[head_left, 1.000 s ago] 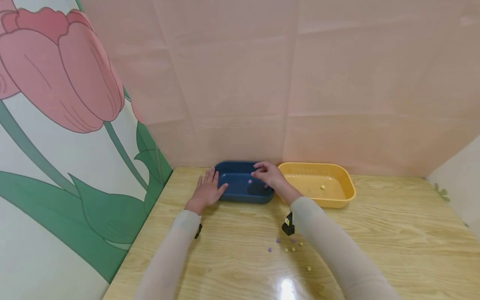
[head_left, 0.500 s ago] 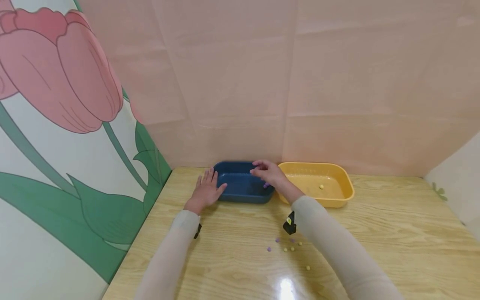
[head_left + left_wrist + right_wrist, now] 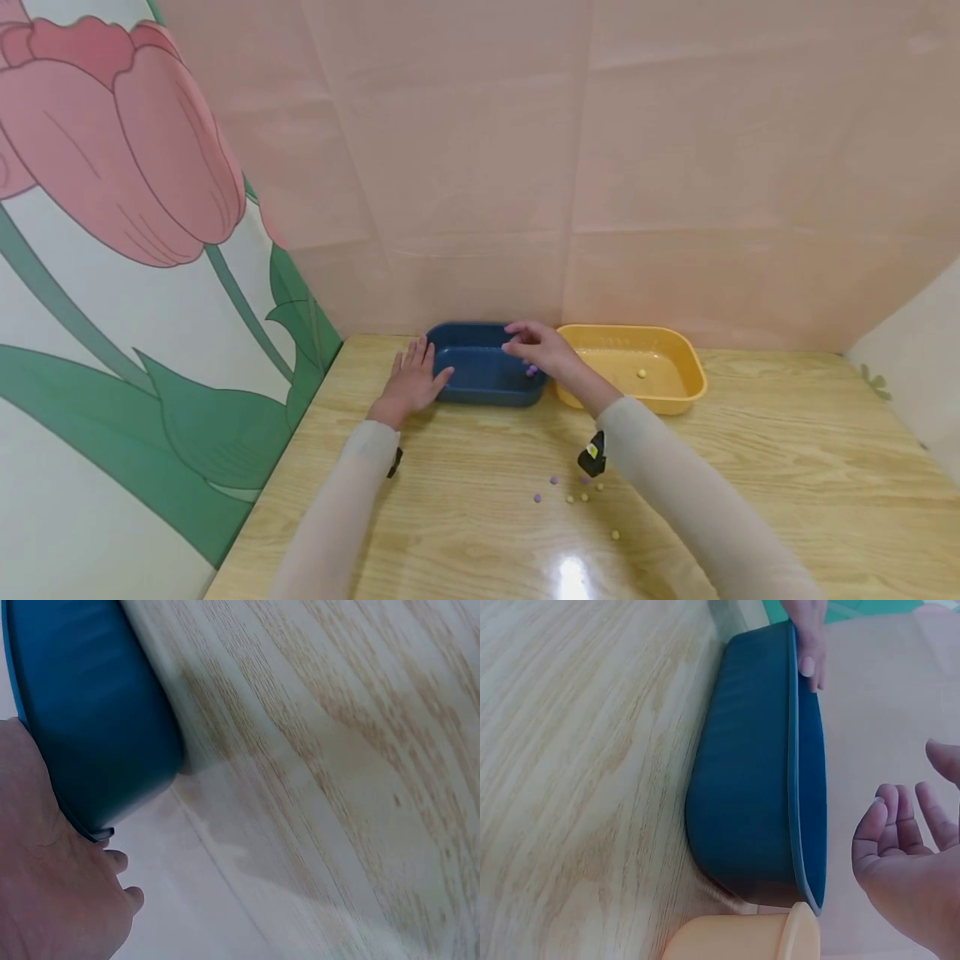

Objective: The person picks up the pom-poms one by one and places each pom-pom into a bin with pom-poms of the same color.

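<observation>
Left hand (image 3: 408, 387), straight-fingered and gripping nothing, rests at the blue tray's (image 3: 480, 367) nine o'clock rim, presumably steadying it. Right hand (image 3: 551, 354) hangs over its three o'clock end, fingers loosely bent. Purple beads (image 3: 531, 371) lie inside at four o'clock (two, though the small view makes counting unsure); loose beads (image 3: 585, 497) at five o'clock outside. Yellow tray (image 3: 600, 371): three o'clock, likely for easy reach. Right wrist view adds thumb apart, nothing held; only head view shows beads.

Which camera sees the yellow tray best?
The head view: it shows most of the yellow tray, even inside. The right wrist view catches only a piece, cut off at the edge; the left wrist view shows none.
</observation>
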